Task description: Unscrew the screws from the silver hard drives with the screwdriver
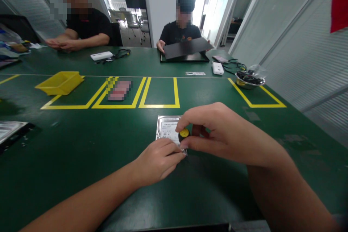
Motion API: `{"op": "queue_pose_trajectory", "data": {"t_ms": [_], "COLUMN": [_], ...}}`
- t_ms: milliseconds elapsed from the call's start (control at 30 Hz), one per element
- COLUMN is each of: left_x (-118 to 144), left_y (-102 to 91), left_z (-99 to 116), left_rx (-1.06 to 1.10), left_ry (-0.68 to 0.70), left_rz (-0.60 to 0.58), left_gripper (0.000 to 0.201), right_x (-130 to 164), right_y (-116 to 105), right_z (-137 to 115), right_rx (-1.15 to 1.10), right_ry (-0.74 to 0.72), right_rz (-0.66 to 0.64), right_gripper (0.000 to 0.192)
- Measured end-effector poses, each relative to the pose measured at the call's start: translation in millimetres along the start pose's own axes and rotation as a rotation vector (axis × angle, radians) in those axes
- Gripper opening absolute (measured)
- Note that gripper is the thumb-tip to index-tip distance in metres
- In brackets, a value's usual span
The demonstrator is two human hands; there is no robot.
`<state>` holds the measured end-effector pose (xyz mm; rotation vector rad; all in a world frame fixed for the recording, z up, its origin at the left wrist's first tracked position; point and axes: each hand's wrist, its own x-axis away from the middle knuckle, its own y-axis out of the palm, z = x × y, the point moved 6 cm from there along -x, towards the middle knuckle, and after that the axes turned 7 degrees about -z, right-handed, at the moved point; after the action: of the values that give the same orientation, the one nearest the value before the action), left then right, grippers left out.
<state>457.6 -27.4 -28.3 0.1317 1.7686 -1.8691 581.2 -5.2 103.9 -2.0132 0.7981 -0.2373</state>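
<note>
A silver hard drive (166, 128) with a white label lies flat on the green table (81, 145), in front of me. My right hand (217, 132) grips a small screwdriver with a black and yellow cap (184, 133), held upright over the drive's near right corner. My left hand (159, 159) rests on the table with its fingertips pinched at the drive's near edge, touching the right hand's thumb. The screwdriver's tip and the drive's near corner are hidden by the fingers.
Yellow tape boxes (160, 94) mark the table beyond the drive. A yellow tray (60, 82) sits at the left, a metal bowl (248, 79) at the right. Two people sit across; one holds a black laptop (186, 50). Another drive (11, 130) lies at far left.
</note>
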Motion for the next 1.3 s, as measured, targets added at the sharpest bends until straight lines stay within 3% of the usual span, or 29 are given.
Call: {"op": "queue_pose_trajectory", "data": {"t_ms": [233,367,633,900,1300], "left_x": [-2.1,0.4,0.7,-1.7,0.2], "left_y": [-0.6,4.7,2.4,-2.4,5.2], "left_z": [0.4,-1.7,-0.7,1.6,-2.8], "left_rx": [0.008,0.004,-0.018,0.015,0.093], "left_ry": [-0.001,-0.022,-0.022,-0.026,-0.069], "left_rz": [0.016,-0.029,-0.035,-0.011,-0.106], "left_gripper": [0.02,0.014,0.024,0.025,0.027], "right_x": [-1.6,-4.7,-7.7,0.3,8.4], "right_y": [6.2,11.9,10.8,2.9,-7.6], "right_z": [-2.4,-4.2,-0.1,3.0,12.3], "right_rx": [-0.042,-0.005,0.041,-0.017,-0.097], "right_ry": [-0.028,-0.045,-0.001,-0.02,-0.068], "right_rz": [-0.057,-0.019,0.043,-0.05,-0.249], "right_gripper": [0.017,0.017,0.016,0.016,0.02]}}
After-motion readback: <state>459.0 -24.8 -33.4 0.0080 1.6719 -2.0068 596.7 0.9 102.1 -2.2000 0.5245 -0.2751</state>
